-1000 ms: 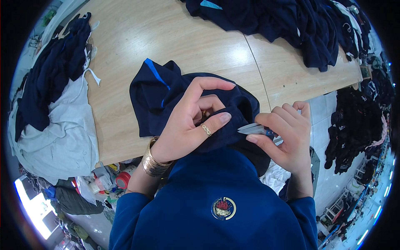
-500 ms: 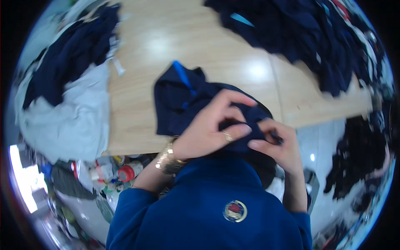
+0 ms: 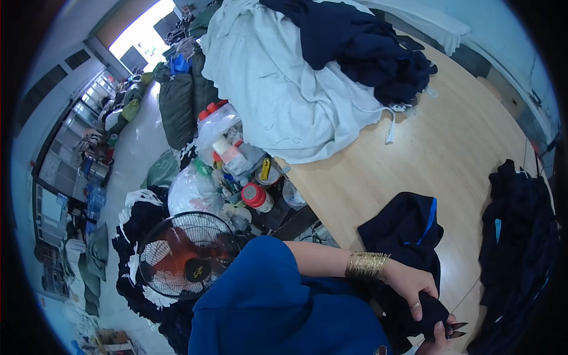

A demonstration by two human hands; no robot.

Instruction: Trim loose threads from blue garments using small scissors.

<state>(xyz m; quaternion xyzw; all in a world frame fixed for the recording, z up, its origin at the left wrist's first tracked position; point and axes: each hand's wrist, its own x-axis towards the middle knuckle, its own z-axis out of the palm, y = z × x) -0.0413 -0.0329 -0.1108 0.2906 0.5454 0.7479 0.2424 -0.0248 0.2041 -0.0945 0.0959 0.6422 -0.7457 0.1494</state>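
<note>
A navy garment (image 3: pixel 397 228) with a bright blue strip lies over the table edge and drapes toward me. My left hand (image 3: pixel 409 287), with gold bangles at the wrist and a ring, is closed on a bunched part of it, thumb and fingers gripping the cloth. Just beyond, at the lower edge, my right hand (image 3: pixel 439 342) shows only in part. Two dark pointed blades of thread snips (image 3: pixel 458 330) stick out past its fingers, close to the cloth. The handle of the snips is hidden.
A heap of white cloth (image 3: pixel 290 89) with navy garments (image 3: pixel 361 47) covers the table's far end. More navy garments (image 3: pixel 512 236) lie at the right. A standing fan (image 3: pixel 189 254), bagged items and a red-lidded jar (image 3: pixel 256 196) stand at the left below the table (image 3: pixel 349 177).
The view has swung left, bringing in the fan and room. My left hand's fingers, loosely apart over the navy garment before, now grip it. The snips' blades show more plainly by my right hand.
</note>
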